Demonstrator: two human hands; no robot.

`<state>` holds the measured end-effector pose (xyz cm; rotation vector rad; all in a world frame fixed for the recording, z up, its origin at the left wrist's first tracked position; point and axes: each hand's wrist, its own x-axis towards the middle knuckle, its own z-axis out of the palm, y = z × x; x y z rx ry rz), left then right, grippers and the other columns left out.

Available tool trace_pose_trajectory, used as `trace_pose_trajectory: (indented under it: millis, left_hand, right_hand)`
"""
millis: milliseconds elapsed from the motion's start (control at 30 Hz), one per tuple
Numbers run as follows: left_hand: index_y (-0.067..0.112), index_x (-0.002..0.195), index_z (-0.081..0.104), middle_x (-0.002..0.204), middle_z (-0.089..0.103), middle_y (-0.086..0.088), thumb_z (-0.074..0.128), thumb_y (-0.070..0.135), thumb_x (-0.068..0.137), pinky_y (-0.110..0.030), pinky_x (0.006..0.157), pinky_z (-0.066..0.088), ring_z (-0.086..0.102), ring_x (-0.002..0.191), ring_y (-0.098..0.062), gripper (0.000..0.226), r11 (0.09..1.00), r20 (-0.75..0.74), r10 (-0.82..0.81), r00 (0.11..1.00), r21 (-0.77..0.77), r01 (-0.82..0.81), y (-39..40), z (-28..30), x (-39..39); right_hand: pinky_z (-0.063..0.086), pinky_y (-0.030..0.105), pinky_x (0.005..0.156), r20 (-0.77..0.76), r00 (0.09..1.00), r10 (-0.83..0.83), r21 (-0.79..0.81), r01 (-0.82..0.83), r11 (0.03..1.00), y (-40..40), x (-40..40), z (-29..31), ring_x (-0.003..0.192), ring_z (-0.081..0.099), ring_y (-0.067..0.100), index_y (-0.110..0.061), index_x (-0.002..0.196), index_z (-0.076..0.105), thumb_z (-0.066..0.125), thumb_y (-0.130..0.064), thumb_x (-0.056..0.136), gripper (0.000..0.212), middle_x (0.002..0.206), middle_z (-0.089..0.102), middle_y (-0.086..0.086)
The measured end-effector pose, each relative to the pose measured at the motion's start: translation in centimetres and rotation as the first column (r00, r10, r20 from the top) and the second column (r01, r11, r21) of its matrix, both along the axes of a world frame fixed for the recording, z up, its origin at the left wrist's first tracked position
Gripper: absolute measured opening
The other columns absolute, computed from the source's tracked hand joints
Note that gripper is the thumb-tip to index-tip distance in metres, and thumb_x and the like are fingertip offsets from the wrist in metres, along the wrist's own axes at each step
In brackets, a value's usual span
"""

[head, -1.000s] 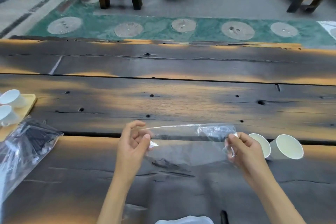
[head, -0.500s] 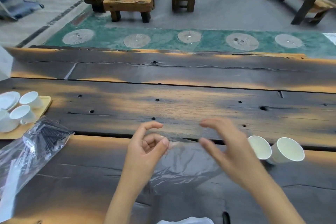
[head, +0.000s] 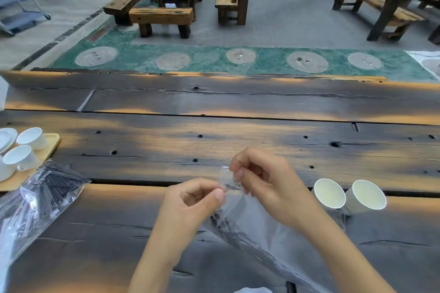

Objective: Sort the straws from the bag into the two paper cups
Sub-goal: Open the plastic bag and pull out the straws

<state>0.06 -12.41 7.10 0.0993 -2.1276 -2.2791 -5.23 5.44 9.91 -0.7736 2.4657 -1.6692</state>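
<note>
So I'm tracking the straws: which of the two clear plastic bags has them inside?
The bag at the table's left edge, full of dark straws and untouched. The bag pinched by both hands looks empty.

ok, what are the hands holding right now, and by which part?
Both hands, left hand and right hand, pinch the upper edge of a clear plastic bag, close together. Its contents cannot be told.

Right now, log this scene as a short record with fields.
left hand: pinches the clear plastic bag
right hand: pinches the same bag's top edge
paper cups: two, on their sides, right of the hands, nothing visible inside
bag of dark straws: lies at left, untouched
white cups: on a wooden tray, far left
</note>
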Motion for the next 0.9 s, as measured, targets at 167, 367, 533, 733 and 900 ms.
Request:
trace_pose_trajectory:
  millis: [167, 367, 533, 733, 900]
  left_hand:
    - [0.006, 0.084, 0.078, 0.072, 0.074, 0.001, 0.077, 0.014, 0.079, -0.019, 0.066, 0.052, 0.066, 0.071, -0.006, 0.01, 0.999, -0.063, -0.039, 0.997, 0.036, 0.041, 0.9, 0.8, -0.1]
    - [0.006, 0.085, 0.077, 0.073, 0.073, 0.001, 0.069, 0.016, 0.085, -0.018, 0.067, 0.05, 0.064, 0.071, -0.004, 0.013, 0.998, -0.119, -0.044, 0.992, -0.048, 0.038, 1.7, 1.0, -0.2]
    - [0.015, 0.087, 0.078, 0.07, 0.072, 0.0, 0.072, 0.021, 0.085, -0.018, 0.066, 0.05, 0.063, 0.069, -0.005, 0.009, 0.998, -0.112, -0.009, 0.994, -0.069, 0.001, 2.1, 0.7, -0.4]
    - [0.016, 0.084, 0.076, 0.068, 0.069, 0.008, 0.065, 0.019, 0.083, -0.014, 0.063, 0.046, 0.058, 0.065, 0.001, 0.011, 0.989, -0.125, -0.057, 0.99, -0.143, 0.038, 1.8, 0.3, -0.4]
    - [0.022, 0.082, 0.074, 0.076, 0.069, -0.008, 0.065, 0.024, 0.084, -0.017, 0.063, 0.044, 0.056, 0.067, -0.004, 0.01, 0.974, -0.095, -0.091, 0.991, -0.214, 0.069, 0.4, 0.1, -0.3]
  right_hand:
    - [0.05, 0.032, 0.07, -0.06, 0.998, -0.01, 0.114, 0.017, 0.993, 0.4, 0.4, 0.3, 0.079, 0.059, 0.017, -0.02, 0.089, 0.067, 0.067, -0.025, 0.087, 0.006, 0.085, 0.066, -0.01]
    - [0.046, 0.021, 0.086, -0.073, 0.997, -0.015, 0.097, 0.022, 0.995, 1.1, 0.5, -0.2, 0.106, 0.061, 0.011, -0.02, 0.089, 0.072, 0.073, -0.033, 0.082, 0.015, 0.104, 0.063, -0.016]
    - [0.045, 0.02, 0.087, -0.149, 0.987, -0.06, 0.081, 0.072, 0.994, 1.0, 0.6, -0.6, 0.104, 0.061, 0.01, -0.013, 0.082, 0.073, 0.068, -0.024, 0.087, 0.013, 0.106, 0.064, -0.011]
    - [0.041, 0.016, 0.089, -0.04, 0.997, -0.066, 0.014, 0.067, 0.998, 0.9, 0.5, -0.3, 0.107, 0.061, 0.012, -0.011, 0.076, 0.068, 0.064, -0.016, 0.088, 0.013, 0.105, 0.065, -0.009]
    - [0.045, 0.021, 0.081, 0.107, 0.989, -0.099, -0.171, 0.117, 0.978, 2.0, -0.3, 0.6, 0.097, 0.064, 0.011, -0.019, 0.073, 0.067, 0.063, -0.02, 0.088, 0.015, 0.103, 0.067, -0.01]
